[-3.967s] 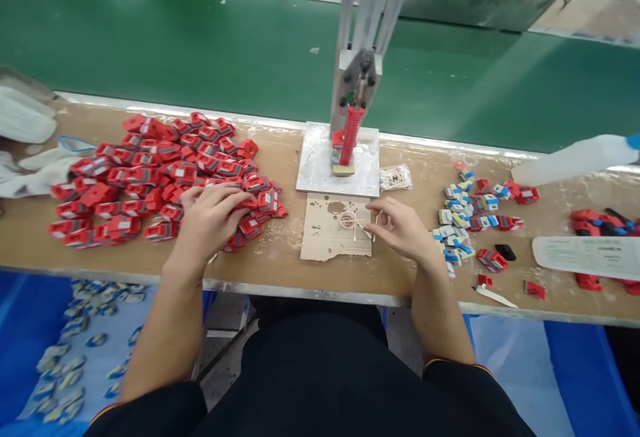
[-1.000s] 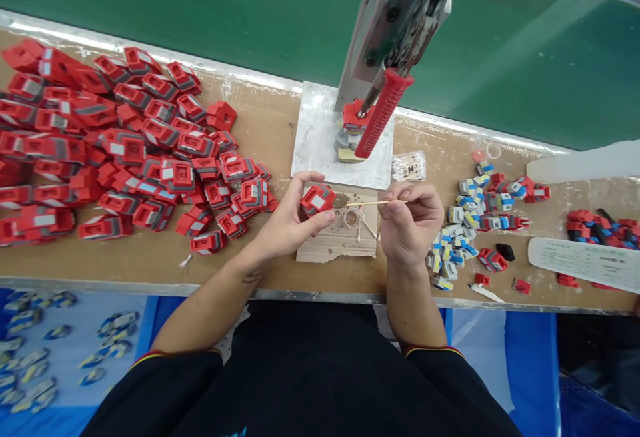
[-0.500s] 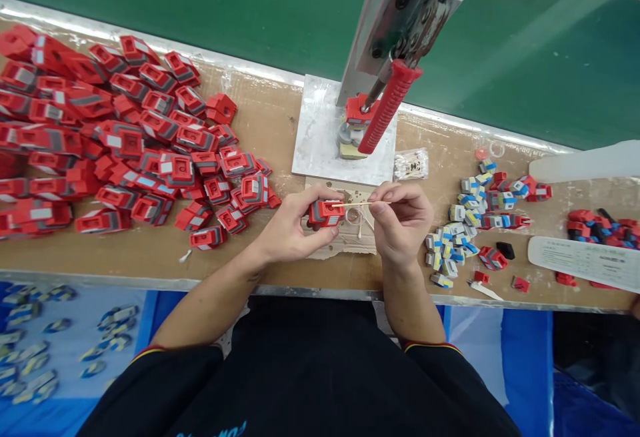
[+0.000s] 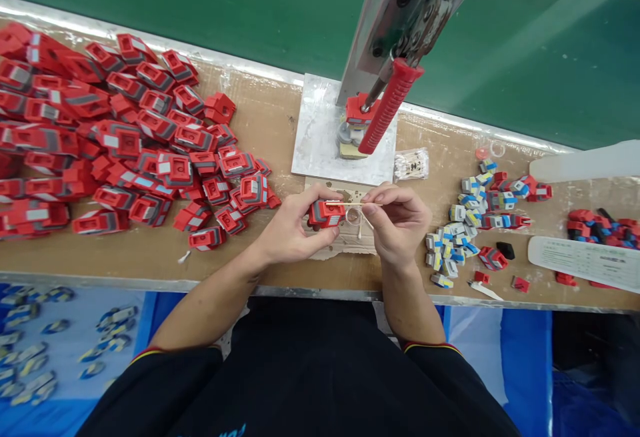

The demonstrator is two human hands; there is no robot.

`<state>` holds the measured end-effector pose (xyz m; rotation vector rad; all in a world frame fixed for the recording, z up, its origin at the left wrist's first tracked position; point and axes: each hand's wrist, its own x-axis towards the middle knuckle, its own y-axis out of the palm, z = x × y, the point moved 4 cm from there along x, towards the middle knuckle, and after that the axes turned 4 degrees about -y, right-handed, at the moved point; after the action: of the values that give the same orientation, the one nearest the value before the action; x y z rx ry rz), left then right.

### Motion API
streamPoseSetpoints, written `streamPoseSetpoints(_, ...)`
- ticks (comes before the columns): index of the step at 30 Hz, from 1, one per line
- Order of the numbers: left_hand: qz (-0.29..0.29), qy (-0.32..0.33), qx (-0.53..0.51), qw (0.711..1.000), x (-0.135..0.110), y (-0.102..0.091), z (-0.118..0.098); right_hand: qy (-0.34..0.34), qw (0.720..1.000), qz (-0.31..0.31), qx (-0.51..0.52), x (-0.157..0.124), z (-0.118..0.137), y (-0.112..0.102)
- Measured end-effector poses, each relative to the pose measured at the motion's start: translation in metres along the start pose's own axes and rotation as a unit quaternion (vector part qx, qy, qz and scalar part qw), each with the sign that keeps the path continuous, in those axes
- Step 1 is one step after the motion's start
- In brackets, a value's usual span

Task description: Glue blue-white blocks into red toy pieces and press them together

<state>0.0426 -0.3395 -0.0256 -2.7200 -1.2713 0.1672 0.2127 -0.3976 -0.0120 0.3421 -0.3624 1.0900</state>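
Held: block [image 4: 326,215] and stick [image 4: 353,204]

Your left hand [image 4: 286,227] has the block over the cardboard [image 4: 361,246], near the front edge of the desk [image 4: 265,131]; its fingers are curled round the block, thumb on the near side. Your right hand [image 4: 400,220] faces it, fingers pinched tight on the stick. The stick lies level, its tip over the block's top; contact cannot be confirmed. Beyond your hands, the press [image 4: 373,31] stands on a metal plate [image 4: 315,140], with a second block [image 4: 359,110] just behind the handle [image 4: 393,105]. A packet [image 4: 411,165] lies just beside the plate. The red pile [image 4: 174,167] is to your left, small parts [image 4: 457,213] to your right.
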Motion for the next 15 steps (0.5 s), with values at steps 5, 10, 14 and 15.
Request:
streamPoseSetpoints(5, -0.001, -0.002, -0.003, 1.000, 0.001, -0.002, -0.003, -0.027, 0.999, -0.013, -0.041, 0.002, 0.005, -0.006)
streamPoseSetpoints(10, -0.001, -0.004, 0.000, 1.000, 0.001, -0.003, -0.004, -0.046, 0.996, -0.010, -0.073, 0.005, 0.010, -0.009)
streamPoseSetpoints(14, -0.020, 0.000, -0.002, 1.000, 0.001, -0.006, 0.000, -0.082, 0.994, -0.018, -0.063, 0.012, 0.017, -0.029)
streamPoseSetpoints(15, -0.026, 0.004, -0.004, 1.000, 0.001, -0.007, 0.001, -0.084, 0.994, -0.010, -0.072, 0.014, 0.019, -0.036)
